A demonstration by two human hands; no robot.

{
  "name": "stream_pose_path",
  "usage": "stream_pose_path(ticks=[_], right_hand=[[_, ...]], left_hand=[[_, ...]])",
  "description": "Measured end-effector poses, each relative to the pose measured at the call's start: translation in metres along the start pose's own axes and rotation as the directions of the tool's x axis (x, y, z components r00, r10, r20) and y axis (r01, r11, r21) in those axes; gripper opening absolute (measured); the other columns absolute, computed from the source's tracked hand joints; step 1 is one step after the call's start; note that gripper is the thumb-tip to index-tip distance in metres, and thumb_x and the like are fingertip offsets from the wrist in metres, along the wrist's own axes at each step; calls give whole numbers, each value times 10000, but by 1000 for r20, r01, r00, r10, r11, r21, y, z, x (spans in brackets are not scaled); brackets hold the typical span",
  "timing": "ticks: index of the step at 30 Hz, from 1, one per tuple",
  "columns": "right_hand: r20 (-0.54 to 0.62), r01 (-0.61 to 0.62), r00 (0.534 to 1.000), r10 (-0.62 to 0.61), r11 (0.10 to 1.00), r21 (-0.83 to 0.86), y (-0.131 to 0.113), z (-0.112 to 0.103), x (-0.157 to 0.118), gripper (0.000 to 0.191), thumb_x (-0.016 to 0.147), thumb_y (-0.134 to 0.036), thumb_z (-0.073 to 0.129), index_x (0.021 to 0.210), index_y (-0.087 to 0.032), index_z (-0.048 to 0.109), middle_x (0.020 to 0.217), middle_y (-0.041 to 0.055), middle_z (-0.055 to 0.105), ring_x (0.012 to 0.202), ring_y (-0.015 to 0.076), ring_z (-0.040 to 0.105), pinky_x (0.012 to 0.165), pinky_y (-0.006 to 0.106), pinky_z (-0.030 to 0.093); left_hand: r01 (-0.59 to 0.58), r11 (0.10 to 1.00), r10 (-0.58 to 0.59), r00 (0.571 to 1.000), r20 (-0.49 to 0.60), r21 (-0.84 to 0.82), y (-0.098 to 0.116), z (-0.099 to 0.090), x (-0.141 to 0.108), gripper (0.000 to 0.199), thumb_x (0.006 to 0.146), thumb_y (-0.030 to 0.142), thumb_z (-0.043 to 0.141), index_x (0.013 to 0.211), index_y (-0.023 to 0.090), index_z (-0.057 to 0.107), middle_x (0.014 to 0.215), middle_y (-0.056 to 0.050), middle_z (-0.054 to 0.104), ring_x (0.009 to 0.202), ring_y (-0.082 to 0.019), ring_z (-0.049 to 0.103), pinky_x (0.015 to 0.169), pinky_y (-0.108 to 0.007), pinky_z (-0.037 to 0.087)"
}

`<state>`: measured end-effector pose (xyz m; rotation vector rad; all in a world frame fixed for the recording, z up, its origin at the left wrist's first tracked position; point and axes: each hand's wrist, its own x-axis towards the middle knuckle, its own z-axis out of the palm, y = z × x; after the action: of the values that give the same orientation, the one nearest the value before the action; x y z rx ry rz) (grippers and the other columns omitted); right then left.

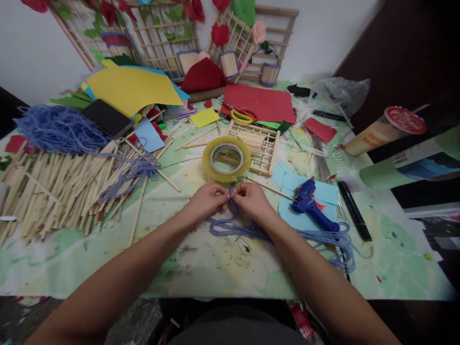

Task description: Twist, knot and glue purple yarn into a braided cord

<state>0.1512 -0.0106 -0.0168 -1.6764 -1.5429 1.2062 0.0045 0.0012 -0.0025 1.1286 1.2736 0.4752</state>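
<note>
My left hand (212, 197) and my right hand (249, 195) nearly meet over the middle of the table. Both are closed, fingertips pinching a blue-purple yarn (230, 227) between them. The yarn hangs down in loops and runs right, under my right forearm, to a loose bundle. A thin wooden stick (271, 188) extends rightward from near my right fingers; whether I hold it cannot be made out. Just beyond my hands lies a roll of yellowish tape (208, 160), partly over a small wooden lattice (271, 153).
A blue glue gun (312, 206) rests on light blue sheets at right, beside a black marker (354, 211). Wooden sticks (72, 191) and a yarn pile (61, 129) cover the left. A sealed drink cup (384, 132) stands far right; scissors (241, 116) lie behind the tape.
</note>
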Motion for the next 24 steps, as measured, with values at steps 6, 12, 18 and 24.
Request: stream_pose_path(ticks=[6,12,18,24], right_hand=[[-15,-49,999,49,999,-13,-5,-1,-2,88,628,-196,523,584,-159,588,514,-19,523,483,87,417,469,224,270],[-10,-45,999,45,999,-6,-6,-3,-2,89,628,-189,508,579,-158,575,511,-27,512,487,82,412,482,221,281],[15,2,1000,-2,1000,8,-3,-4,-3,106,653,-188,492,588,-154,568,525,-19,507,491,83,399,496,227,280],[128,22,991,-25,999,29,-2,-12,-4,193,714,-225,459,544,-158,521,454,-33,404,465,84,348,492,240,246]], left_hand=[[9,1000,-9,1000,-5,-1,2,-1,-1,60,704,113,511,694,143,562,454,36,529,331,-37,299,373,-179,168],[-4,1000,4,1000,-31,-12,0,-2,-2,54,709,115,502,718,151,541,457,41,529,327,-34,290,363,-175,163],[-2,999,2,1000,-10,-53,0,-3,-2,27,751,133,528,768,154,530,464,49,523,325,-31,298,353,-169,161],[-1,994,5,999,38,-109,0,-5,-4,12,788,151,525,780,154,517,478,44,527,319,-24,282,347,-169,138]])
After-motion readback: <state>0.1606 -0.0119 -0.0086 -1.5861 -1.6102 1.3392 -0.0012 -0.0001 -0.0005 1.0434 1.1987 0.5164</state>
